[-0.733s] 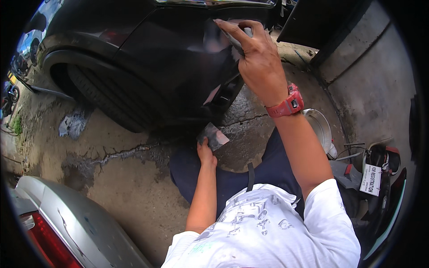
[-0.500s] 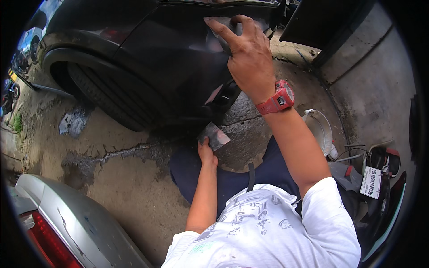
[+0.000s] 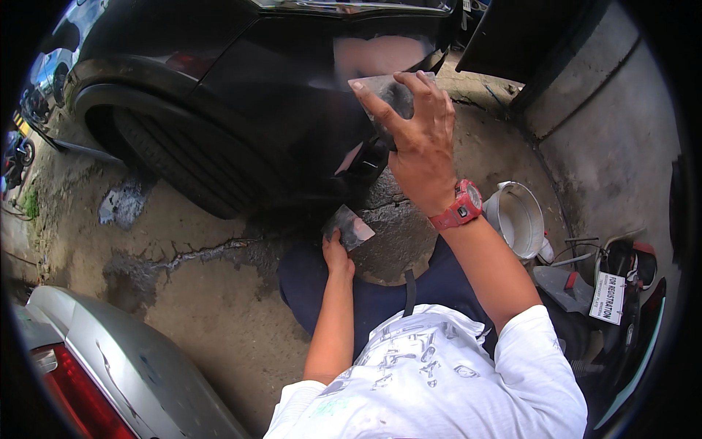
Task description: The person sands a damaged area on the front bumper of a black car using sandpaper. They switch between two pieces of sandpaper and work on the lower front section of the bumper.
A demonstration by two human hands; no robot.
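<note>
The right hand (image 3: 424,143) has dropped below the black bumper's (image 3: 292,88) pinkish patch (image 3: 380,55), fingers spread, holding a grey sheet (image 3: 393,94), likely to keep it flat; the left hand (image 3: 337,256) pinches a second sheet (image 3: 346,227).

This looks like an open-air vehicle repair yard: a black car (image 3: 278,95) has a bare pinkish patch (image 3: 380,55) amid its dark paint, and a silver car (image 3: 142,358) stands close by. The ground (image 3: 212,314) is cracked, stained concrete (a little greenery (image 3: 29,203) grows at far left), with a pale bucket (image 3: 532,233) and a motorbike (image 3: 618,260) near a grey wall (image 3: 607,117), and more vehicles (image 3: 16,155) in daylight beyond.
</note>
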